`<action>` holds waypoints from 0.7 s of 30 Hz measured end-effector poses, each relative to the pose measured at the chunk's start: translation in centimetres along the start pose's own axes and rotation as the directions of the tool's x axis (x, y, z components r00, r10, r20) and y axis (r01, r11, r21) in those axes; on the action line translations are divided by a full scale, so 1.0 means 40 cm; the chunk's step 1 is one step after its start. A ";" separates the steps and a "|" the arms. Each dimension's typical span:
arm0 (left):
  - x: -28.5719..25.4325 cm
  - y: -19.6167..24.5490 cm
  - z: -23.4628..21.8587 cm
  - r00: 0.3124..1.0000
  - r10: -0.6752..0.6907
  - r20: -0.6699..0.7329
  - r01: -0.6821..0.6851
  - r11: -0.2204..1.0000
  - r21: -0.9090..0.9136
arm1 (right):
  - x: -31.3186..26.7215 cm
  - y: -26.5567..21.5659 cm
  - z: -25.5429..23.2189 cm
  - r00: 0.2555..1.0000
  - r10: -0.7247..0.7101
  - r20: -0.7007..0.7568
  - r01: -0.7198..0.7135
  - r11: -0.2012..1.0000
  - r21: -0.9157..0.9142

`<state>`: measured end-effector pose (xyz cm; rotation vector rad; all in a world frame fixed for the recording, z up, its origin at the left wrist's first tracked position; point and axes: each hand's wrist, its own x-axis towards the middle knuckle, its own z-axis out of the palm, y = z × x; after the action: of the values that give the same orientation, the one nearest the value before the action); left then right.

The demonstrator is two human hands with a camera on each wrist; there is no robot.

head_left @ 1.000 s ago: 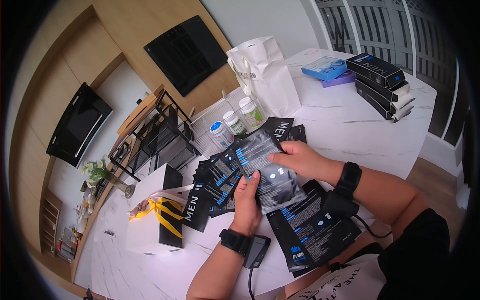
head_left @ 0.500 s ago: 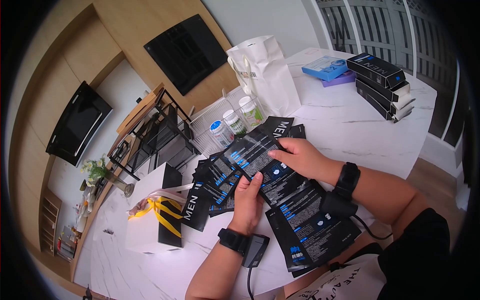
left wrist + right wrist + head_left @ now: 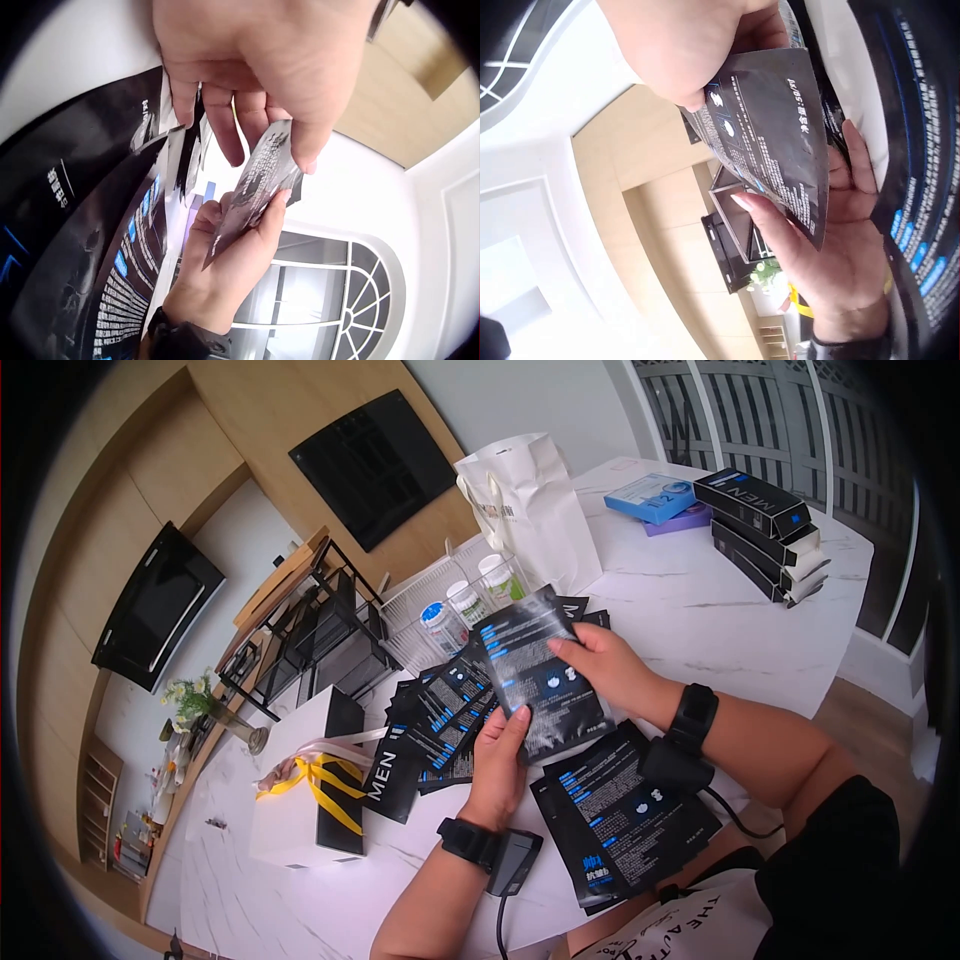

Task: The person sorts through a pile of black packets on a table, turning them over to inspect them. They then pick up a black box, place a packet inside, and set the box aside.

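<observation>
Both hands hold one flat black sachet (image 3: 535, 670) with white and blue print, raised over the table. My left hand (image 3: 497, 760) grips its left edge, thumb on the printed face. On the opposite edge my right hand (image 3: 612, 668) pinches it, thumb on top and fingers behind. In the left wrist view the sachet (image 3: 251, 191) appears nearly edge-on between the two thumbs; the right wrist view shows its printed face (image 3: 772, 135) slightly bowed. A stack of similar sachets (image 3: 640, 815) lies near the body. More sachets (image 3: 440, 710) are fanned out beyond the left hand.
A white box with a yellow ribbon (image 3: 335, 790) stands at the left. Behind the sachets are a clear rack with bottles (image 3: 440, 622) and a white paper bag (image 3: 530, 510). At the back right are a blue box (image 3: 650, 495) and stacked black boxes (image 3: 755, 505).
The sachet tilted flatter half a second ago and is now tipped up again, a little farther right. Both hands keep their grip; the piles look unchanged.
</observation>
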<state>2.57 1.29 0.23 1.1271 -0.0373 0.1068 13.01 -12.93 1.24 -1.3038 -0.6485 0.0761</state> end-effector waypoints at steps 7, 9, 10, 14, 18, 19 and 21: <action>0.000 0.001 0.011 0.997 0.010 -0.076 -0.011 1.000 -0.010 | -0.025 -0.013 0.007 0.990 -0.002 0.138 0.024 0.986 -0.163; 0.000 0.006 0.016 0.994 0.017 -0.112 -0.022 0.999 -0.046 | -0.034 -0.034 0.033 0.967 -0.216 0.138 0.237 0.958 -0.159; 0.000 0.007 0.017 0.993 0.018 -0.119 -0.023 0.999 -0.049 | -0.043 -0.059 0.026 0.987 -0.003 0.158 0.025 0.990 -0.140; 0.008 -0.011 -0.006 0.996 0.025 -0.089 -0.026 0.999 -0.020 | -0.025 -0.070 -0.001 0.974 0.207 0.090 -0.195 0.973 -0.127; 0.010 -0.015 -0.011 0.994 0.017 -0.112 -0.014 1.000 0.026 | -0.029 -0.076 0.003 0.981 0.174 0.086 -0.167 0.982 -0.082; 0.010 -0.016 -0.015 0.994 0.016 -0.111 -0.015 1.000 0.015 | -0.035 -0.080 0.009 0.985 0.143 0.093 -0.135 0.987 -0.089; 0.010 -0.014 -0.014 0.994 0.016 -0.112 -0.015 1.000 0.003 | -0.045 -0.099 0.014 0.983 0.137 0.121 -0.123 0.985 -0.118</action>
<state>3.01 1.59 -0.51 1.1216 0.0538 0.1837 10.07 -14.33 4.20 -1.4564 -0.6844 0.2358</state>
